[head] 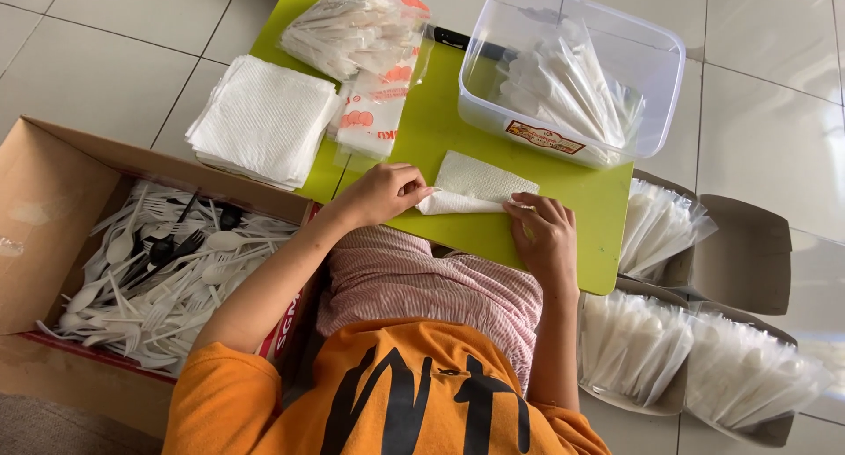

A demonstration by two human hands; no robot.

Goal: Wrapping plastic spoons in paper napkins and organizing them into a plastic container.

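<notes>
Left grip (pixel 383 194), right grip (pixel 546 231) pinching folded napkin (pixel 475 184), contents hidden

A single head-worn camera is looking almost straight down from above the seated person, so the orange shirt (pixel 387 393) is filling the bottom edge and both forearms are reaching up into the frame. It is facing forward over the lap toward the green surface (pixel 493 231), which is sitting near the centre at close range. The tiled floor (pixel 114 41) is showing along the top and right. The cardboard box (pixel 53 209) at the left and the packed boxes (pixel 739 270) at the right are being cut off by the frame edges.
</notes>
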